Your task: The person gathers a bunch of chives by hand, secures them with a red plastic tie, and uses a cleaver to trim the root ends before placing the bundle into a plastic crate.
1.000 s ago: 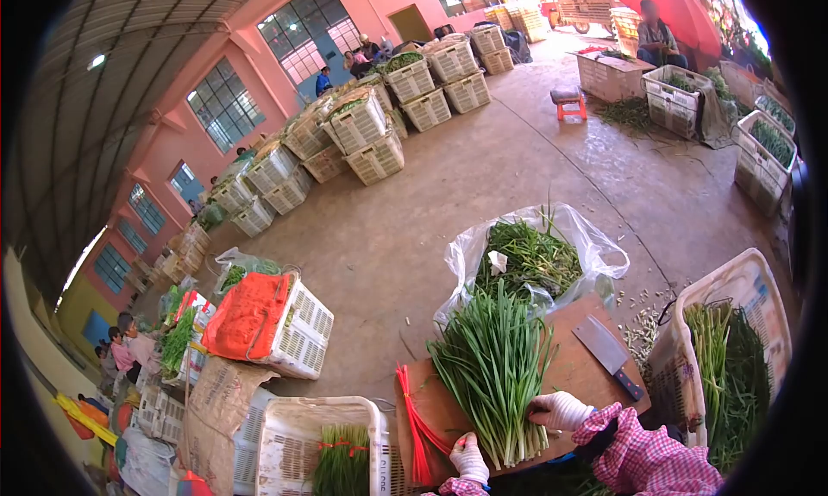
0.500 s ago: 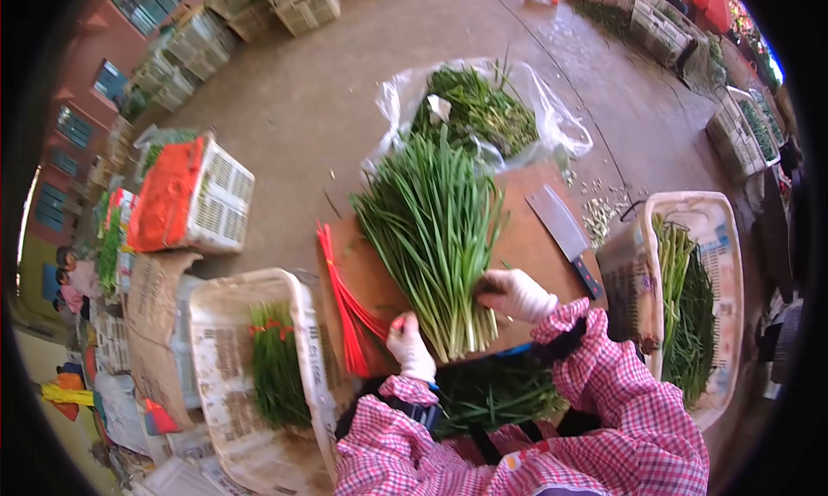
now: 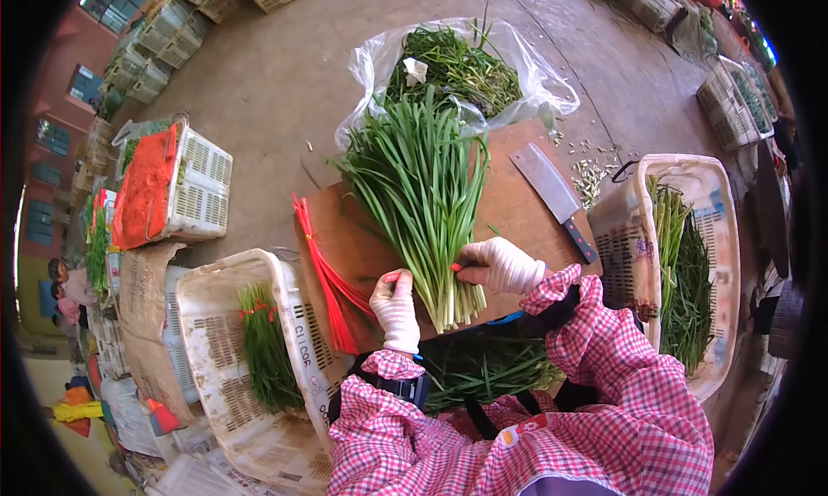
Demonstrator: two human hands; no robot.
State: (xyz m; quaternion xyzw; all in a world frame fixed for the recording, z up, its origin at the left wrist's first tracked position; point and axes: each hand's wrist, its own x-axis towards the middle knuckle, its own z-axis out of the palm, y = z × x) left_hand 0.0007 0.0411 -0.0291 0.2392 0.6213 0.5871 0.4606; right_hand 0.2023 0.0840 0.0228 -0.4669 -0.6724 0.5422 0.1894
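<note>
A large bunch of long green leafy stalks [image 3: 418, 185] lies on a brown board [image 3: 509, 203], pale cut ends toward me. My left hand [image 3: 397, 313], in a whitish glove, is closed with red strip showing at its fingertips, left of the stalks. On the other side, my gloved right hand [image 3: 504, 266] pinches a red strip against the lower stalks. Any part of the strip beneath the bunch is hidden. Loose red strips [image 3: 323, 267] lie at the board's left, and a cleaver [image 3: 548, 181] with a dark handle rests at its right.
Beyond the board, a clear plastic bag [image 3: 366, 73] holds loose greens. A left crate [image 3: 203, 323] contains a tied bundle [image 3: 267, 349]; a right crate [image 3: 729, 237] holds more stalks. Greens [image 3: 483, 367] lie below the board. People [image 3: 73, 289] are at far left.
The view has shifted, moving the board up and left in the picture. My right hand has come to the lower stalks, and red strip now shows at its fingertips.
</note>
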